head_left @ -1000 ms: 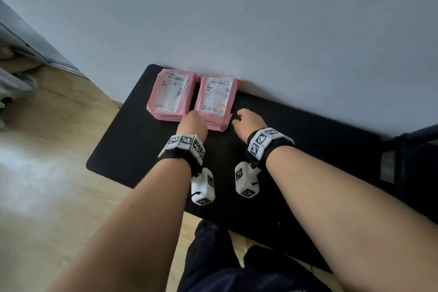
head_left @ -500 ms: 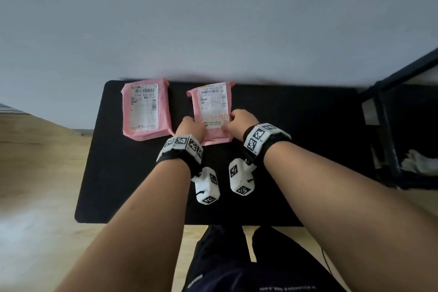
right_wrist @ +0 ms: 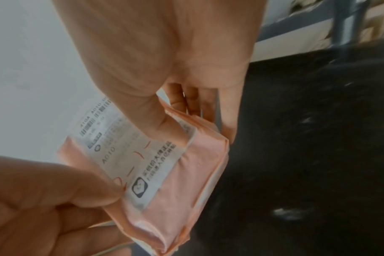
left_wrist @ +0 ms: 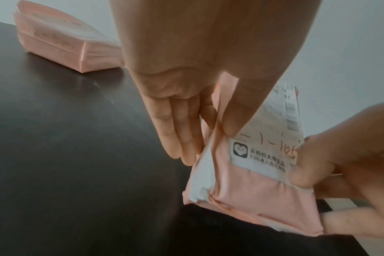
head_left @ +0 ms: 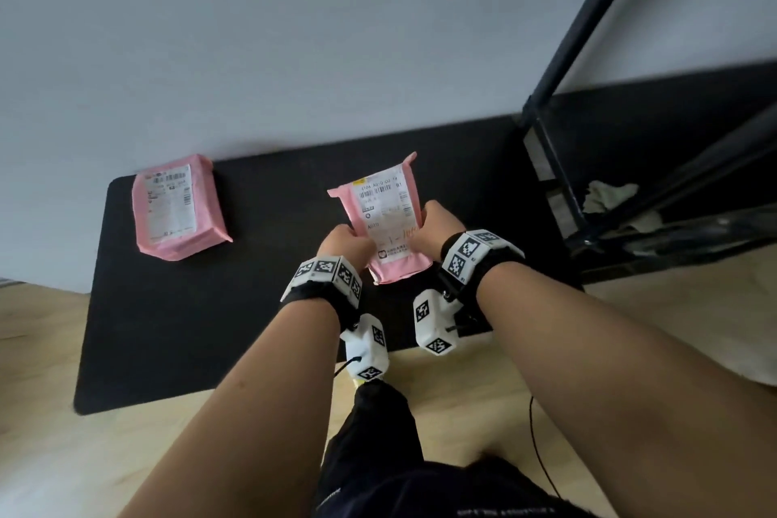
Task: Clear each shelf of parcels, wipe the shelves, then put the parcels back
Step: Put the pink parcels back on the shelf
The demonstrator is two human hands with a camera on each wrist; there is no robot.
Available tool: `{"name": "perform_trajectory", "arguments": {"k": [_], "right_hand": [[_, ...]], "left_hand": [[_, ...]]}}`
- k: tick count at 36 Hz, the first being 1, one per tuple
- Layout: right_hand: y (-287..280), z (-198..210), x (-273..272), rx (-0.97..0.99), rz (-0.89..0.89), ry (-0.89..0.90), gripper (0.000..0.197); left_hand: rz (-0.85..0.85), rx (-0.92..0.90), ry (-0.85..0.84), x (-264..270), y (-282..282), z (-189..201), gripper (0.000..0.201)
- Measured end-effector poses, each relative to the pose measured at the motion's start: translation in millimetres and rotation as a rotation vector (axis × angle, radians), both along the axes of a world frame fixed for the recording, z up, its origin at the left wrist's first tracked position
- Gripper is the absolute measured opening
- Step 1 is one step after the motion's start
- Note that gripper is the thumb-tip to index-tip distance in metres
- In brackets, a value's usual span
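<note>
From the head camera, the left hand point(head_left: 342, 242) and right hand point(head_left: 435, 223) pinch a pink parcel point(head_left: 384, 219) by its two sides, lifted above a black mat point(head_left: 176, 307); a second parcel point(head_left: 174, 208) lies well left of the grip. The left wrist view shows thumb on the label, fingers behind. The right wrist view matches. The slick, soft wrapper could slide from such shallow pinches.
</note>
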State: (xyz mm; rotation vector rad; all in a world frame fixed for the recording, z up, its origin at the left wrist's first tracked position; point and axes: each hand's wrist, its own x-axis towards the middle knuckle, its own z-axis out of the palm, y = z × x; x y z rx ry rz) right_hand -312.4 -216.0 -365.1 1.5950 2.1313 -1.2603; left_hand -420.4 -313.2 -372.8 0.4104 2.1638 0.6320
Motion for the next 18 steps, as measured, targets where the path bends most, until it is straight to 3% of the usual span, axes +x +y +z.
{"name": "perform_trajectory", "arguments": {"k": [13, 16, 18], "right_hand": [[21, 6, 233, 0.161, -0.09, 0.059, 0.025], [32, 13, 290, 0.197, -0.13, 0.048, 0.011], [41, 17, 327, 0.215, -0.173, 0.005, 0.016]], "left_hand": [[-0.275, 0.102, -0.022, 215, 33, 22, 0.001], [-0.362, 0.107, -0.003, 266, 52, 25, 0.012], [-0.415, 0.127, 0.008, 298, 65, 28, 0.016]]}}
